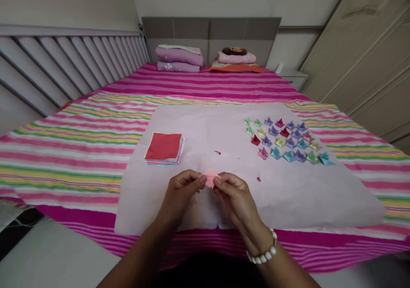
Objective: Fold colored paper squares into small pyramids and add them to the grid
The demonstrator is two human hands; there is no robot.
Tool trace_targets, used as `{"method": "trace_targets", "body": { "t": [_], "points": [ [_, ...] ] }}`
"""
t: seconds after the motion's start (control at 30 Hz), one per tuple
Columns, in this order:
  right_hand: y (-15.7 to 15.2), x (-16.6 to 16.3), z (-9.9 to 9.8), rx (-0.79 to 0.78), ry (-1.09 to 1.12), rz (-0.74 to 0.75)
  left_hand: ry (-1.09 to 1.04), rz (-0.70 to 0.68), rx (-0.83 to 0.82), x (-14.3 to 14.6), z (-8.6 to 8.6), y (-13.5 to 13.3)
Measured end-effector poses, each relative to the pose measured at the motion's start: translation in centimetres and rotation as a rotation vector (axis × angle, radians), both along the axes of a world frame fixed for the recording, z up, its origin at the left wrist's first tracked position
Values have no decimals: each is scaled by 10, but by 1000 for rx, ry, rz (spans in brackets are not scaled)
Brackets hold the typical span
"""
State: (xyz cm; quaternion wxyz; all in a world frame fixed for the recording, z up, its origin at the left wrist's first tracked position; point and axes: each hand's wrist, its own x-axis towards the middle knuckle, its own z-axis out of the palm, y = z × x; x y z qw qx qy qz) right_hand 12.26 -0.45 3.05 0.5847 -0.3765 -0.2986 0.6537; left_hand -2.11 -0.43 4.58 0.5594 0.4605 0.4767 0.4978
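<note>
So I've got a small salmon-pink piece of folded paper (210,178) up in front of me, just above the near half of a big pale paper sheet (205,130) on the bed. Both grips are on it: my left hand (182,186) pinches the left corner, my right hand (235,189) the right one, thumbs on top. Honestly, with paper this tiny I'd keep the pinch light and even on both sides, line the edges up first, then press any crease from the middle outward, since squeezing one corner harder would probably skew it. Fingertips only, I reckon, so the palms don't crumple anything. Off to my left there's a square paper stack with a red sheet on top (164,146), and to my right, well apart, rows of little multicoloured pointed paper shapes (290,142), handy for comparing how crisp the points look.
</note>
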Motion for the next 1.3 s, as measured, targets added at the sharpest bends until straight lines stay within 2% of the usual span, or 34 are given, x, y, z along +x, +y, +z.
{"method": "trace_targets", "body": {
  "t": [0.13, 0.23, 0.33, 0.5, 0.83, 1.03, 1.3],
  "points": [
    [1, 1, -3, -11, 6, -32, 87, -18, -12, -1, 2, 1],
    [1, 1, -4, -20, 17, -41, 44, -27, 4, -1, 5, 1],
    [0, 0, -2, -21, 14, -37, 32, -30, 77, -1, 6, -1],
    [-2, 0, -1, 21, -24, -18, 240, -100, 229, -4, 8, -3],
    [-2, 4, -3, 106, -93, 70, 273, -20, 139, -6, 5, -4],
    [-1, 9, -3, 174, -162, 82, 283, -75, 140, -6, 7, -4],
    [-4, 12, -1, 227, -284, 54, 427, -115, 174, -7, 13, -7]
  ]
}}
